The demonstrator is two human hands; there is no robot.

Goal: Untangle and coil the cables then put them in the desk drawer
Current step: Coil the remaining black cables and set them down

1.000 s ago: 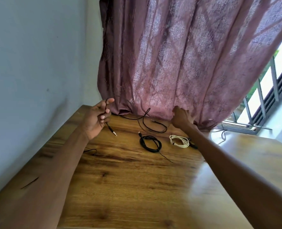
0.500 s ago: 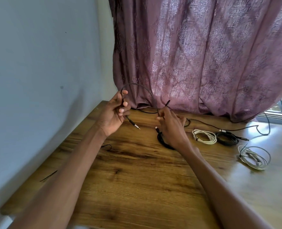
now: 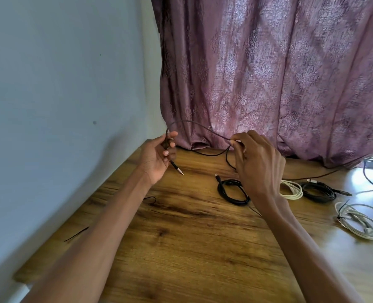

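Raised since half a second ago, the right hand point(image 3: 255, 162) now pinches the black cable point(image 3: 199, 125) arching above the far surface point(image 3: 192, 237); the left hand point(image 3: 159, 155) grips its plug end.

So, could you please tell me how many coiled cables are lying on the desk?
4: black coil partly behind the right wrist, white coil, dark coil, pale coil far right. Others may be hidden.

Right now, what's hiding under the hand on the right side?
Under the right hand lies a coiled black cable on the desk. The hand and wrist cover its right edge and part of the white coil beside it.
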